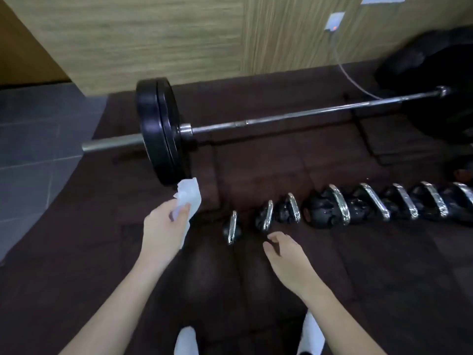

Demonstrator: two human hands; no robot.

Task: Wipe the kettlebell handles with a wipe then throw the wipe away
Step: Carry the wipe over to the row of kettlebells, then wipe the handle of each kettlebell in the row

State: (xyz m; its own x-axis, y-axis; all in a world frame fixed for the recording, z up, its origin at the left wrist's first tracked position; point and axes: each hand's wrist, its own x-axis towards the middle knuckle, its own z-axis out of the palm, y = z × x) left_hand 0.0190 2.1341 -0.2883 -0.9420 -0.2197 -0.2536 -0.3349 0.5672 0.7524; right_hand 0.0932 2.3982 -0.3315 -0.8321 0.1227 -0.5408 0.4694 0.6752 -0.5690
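My left hand is raised over the dark floor mat, fingers curled round a white wipe. The wipe sticks up crumpled above my knuckles and a strip of it hangs down along the right side of my palm. It touches nothing but my hand.

My right hand hovers low, just near of the kettlebell row, fingers loosely bent and spread, holding nothing. Fingertips are close to the second kettlebell but apart from it.

The kettlebells stand on the mat in a row running from centre out to the right edge, black bodies with shiny silver handles. The smallest kettlebell sits at the left end, just right of the hanging wipe; the next stands beside it, then the bells grow larger toward the right. Handles all stand upright, edge-on to me. Count at the far right is unclear where the row leaves view.

Far of the row lies a barbell, its bar running left to right, with black plates at the left end, upright on the mat. The wipe's top edge overlaps the bottom of the plates in view. A wood-panel wall stands behind, with a thin cable hanging down it at right. Grey tiles lie at far left.

My white shoes show at the near edge.
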